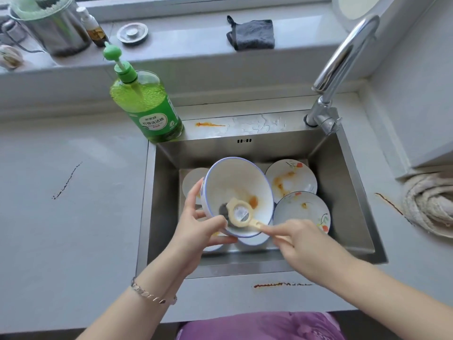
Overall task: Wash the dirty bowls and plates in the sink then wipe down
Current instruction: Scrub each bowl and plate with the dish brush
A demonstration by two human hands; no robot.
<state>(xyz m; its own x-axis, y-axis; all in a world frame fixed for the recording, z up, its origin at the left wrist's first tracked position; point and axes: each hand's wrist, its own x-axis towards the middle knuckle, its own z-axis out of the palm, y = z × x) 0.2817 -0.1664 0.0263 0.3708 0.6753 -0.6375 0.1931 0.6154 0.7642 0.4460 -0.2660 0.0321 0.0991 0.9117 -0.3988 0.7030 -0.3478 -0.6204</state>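
A: What lies under the raised bowl (239, 190)?
B: Another dish, only its lower rim showing; the left plate (193, 179) is mostly covered too.
A: And the brush (241, 213)?
B: Its handle end vanishes inside the right hand (297, 238), and its bristles face away.
A: The bottle label (154, 122)?
B: Too small to read.
A: The edges?
B: The steel pot (52, 25) is cut off at the top, the rope-like cloth (429, 204) at the right, and the tap's spout (343, 57) ends out of sight
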